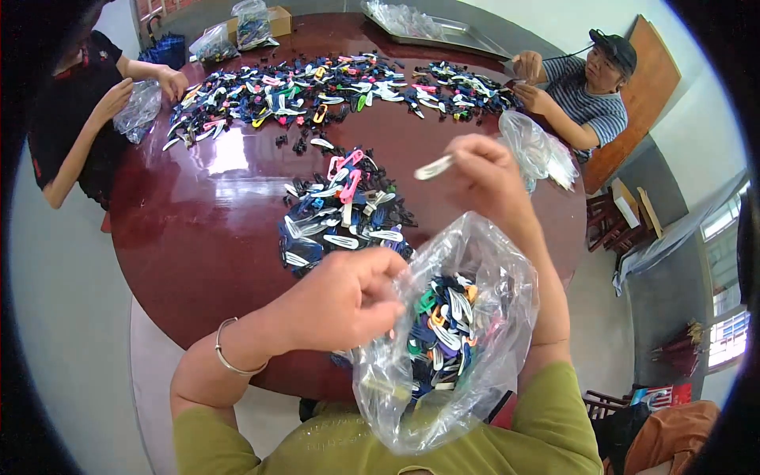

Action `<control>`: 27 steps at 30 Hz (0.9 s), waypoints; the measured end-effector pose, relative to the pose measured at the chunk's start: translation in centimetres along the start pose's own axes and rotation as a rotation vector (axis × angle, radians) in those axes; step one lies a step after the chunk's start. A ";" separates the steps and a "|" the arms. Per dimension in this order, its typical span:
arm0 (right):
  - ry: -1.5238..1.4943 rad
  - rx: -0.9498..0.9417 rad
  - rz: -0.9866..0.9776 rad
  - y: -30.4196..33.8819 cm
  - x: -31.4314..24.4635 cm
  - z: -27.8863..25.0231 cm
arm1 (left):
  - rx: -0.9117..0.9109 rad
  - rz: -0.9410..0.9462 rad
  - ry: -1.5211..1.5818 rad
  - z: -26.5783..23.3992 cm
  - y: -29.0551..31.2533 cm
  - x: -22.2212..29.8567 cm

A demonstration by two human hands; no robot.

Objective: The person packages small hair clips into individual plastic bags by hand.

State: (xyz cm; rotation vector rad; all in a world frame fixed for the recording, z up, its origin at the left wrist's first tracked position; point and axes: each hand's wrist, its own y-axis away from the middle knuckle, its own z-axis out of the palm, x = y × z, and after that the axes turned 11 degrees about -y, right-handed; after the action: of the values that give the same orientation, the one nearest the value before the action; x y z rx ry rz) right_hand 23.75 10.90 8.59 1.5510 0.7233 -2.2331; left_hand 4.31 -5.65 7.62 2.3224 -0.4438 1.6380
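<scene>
Right hand (481, 170) pinches white clip (435, 168) above centre; left hand (336, 305) grip unclear: if loose, lower-centre bag (503, 348) may slump, spilling clips (447, 324).

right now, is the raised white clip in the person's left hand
No, the right hand holds the raised white clip, beyond the clear bag.

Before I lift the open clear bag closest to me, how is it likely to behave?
The bag will probably be floppy, since its thin film lies in loose wrinkles. The hair clips heaped in its middle could make it sag there. Its shiny highlights suggest a smooth surface, so it might feel slightly slippery.
</scene>
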 end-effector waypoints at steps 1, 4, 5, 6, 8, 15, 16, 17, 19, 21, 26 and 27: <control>-0.066 -0.025 -0.050 0.8 -1.5 0.4 | -0.010 -0.036 0.112 -0.3 0.0 0.4; -0.048 -0.527 -0.317 1.8 -3.5 -0.2 | 0.113 -0.023 0.198 -0.8 -0.7 -0.6; -0.052 -0.530 -0.309 2.1 -4.0 0.1 | 0.117 -0.028 0.204 -0.8 -0.7 -0.5; 0.143 -0.547 -0.293 2.4 -4.6 0.7 | 0.144 -0.004 0.271 -0.9 -0.8 -0.4; 0.326 -0.394 -0.304 2.2 -3.8 0.9 | 0.147 0.034 0.348 -1.4 -0.8 -0.4; 0.477 -0.448 0.286 -1.0 2.8 -1.3 | 0.158 0.042 0.422 -0.1 -0.2 0.1; 0.474 -0.455 0.292 -1.0 3.1 -0.5 | 0.175 0.078 0.426 -0.2 -0.2 0.1; 0.518 -0.433 0.364 -0.6 3.1 0.4 | 0.191 0.114 0.429 -0.2 -0.1 0.1; 0.561 -0.425 0.439 0.5 2.6 2.2 | 0.220 0.127 0.452 -0.7 0.1 -0.2; 0.699 -0.372 -0.043 1.8 2.1 2.9 | 0.227 0.089 0.486 -1.1 0.1 -0.4; 0.611 -0.492 0.179 0.6 3.6 0.5 | 0.291 0.179 0.554 -1.8 -0.1 0.3; 0.444 -0.459 0.159 1.4 2.9 1.4 | 0.293 0.221 0.596 -2.1 0.1 0.3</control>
State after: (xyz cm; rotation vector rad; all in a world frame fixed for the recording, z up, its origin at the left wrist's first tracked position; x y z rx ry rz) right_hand 22.41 9.00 5.96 1.7891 1.0967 -1.4796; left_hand 2.57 -4.98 8.60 1.8606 -0.3495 2.5254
